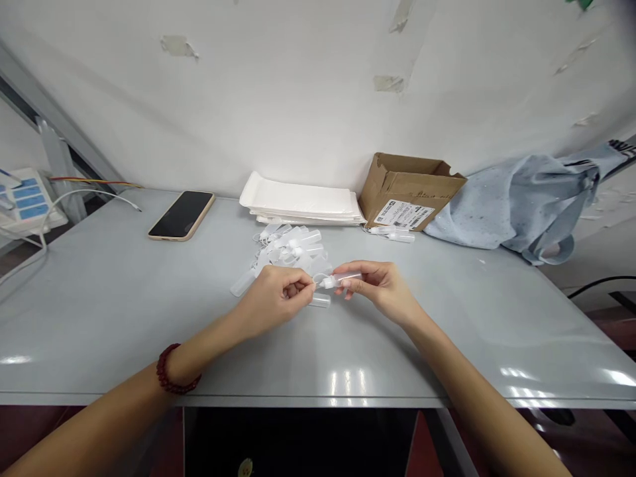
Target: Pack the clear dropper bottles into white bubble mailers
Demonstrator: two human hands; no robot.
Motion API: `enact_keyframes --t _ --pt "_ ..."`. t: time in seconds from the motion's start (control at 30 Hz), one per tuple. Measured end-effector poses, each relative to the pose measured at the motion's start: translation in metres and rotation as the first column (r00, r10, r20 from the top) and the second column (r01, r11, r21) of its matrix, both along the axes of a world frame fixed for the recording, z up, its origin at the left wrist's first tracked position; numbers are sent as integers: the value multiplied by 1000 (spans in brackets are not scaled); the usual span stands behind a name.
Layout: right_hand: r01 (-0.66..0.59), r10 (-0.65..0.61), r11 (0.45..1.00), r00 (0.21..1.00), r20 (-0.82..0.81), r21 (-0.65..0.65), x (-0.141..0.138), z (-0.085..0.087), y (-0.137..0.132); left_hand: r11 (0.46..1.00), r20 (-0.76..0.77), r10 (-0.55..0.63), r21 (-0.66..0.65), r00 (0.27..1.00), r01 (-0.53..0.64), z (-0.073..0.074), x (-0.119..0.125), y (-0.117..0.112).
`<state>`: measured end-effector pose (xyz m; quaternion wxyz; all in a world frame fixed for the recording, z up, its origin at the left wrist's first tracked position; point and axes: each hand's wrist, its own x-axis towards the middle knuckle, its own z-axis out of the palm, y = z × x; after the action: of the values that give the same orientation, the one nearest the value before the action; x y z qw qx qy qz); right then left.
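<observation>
The right hand (375,286) clasps a small bottle (328,283), its tip at the pinched left hand (275,291). More bottles (298,246) heap just beyond the left; past the right stands an open box (412,189), contents hidden.

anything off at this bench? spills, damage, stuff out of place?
No spill shows on the table. The wall behind has ragged patches, maybe torn tape or peeling; I can't tell which. Two small bottles lie by the cardboard box, apart from the jumbled pile of bottles, possibly set aside.
</observation>
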<state>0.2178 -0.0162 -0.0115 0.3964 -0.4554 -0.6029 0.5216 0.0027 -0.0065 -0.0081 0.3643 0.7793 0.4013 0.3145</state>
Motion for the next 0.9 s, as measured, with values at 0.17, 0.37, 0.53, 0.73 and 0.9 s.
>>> enact_keyframes --t 0.17,0.37,0.53,0.73,0.9 --pt "92 -160 961 954 253 262 10 -3 11 960 -85 44 278 995 -19 -4 -4 3" --pt "153 -554 808 528 644 569 62 -21 44 824 -191 157 566 969 -22 -12 -11 10" --pt "208 -509 859 238 827 468 88 -37 55 795 -276 205 606 939 5 -14 -12 10" --pt "224 -489 865 172 855 450 87 -41 56 850 -199 234 517 952 -102 -8 -15 10" --pt "225 -499 856 123 858 466 87 -36 59 808 -133 293 563 947 -172 -6 -17 12"
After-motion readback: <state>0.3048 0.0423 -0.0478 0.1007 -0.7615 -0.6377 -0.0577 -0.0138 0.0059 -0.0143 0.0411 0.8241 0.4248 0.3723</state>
